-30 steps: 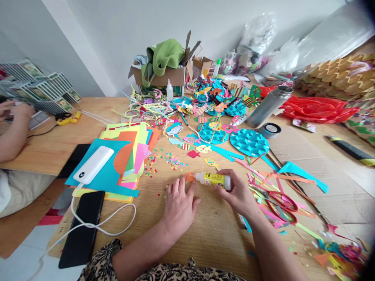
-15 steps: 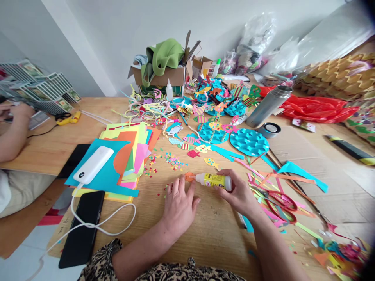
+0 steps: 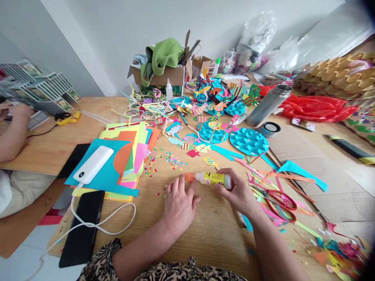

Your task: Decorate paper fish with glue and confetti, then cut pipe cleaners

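My right hand (image 3: 238,191) is wrapped round a yellow-labelled glue bottle (image 3: 215,179), held on its side with the nozzle pointing left. The nozzle tip meets a small orange paper piece (image 3: 189,176) on the table. Flat on the wood, my left hand (image 3: 179,203) has its fingers stretched out, with the fingertips at the orange piece's near edge. Small paper dots lie beside the left fingers, partly hidden by them. Just beyond are tiny paper confetti bits (image 3: 173,160) and several paper fish, among them a yellow spotted fish (image 3: 209,161).
Left are stacked coloured papers (image 3: 129,156), a white power bank (image 3: 93,164) and a black phone (image 3: 82,230). Red-handled scissors (image 3: 281,203) lie among paper strips at right. A steel flask (image 3: 268,105) stands behind. A co-worker's arm (image 3: 14,132) rests at far left.
Almost nothing differs. Both hands and the glue bottle stay in place, the nozzle still at the orange paper piece.
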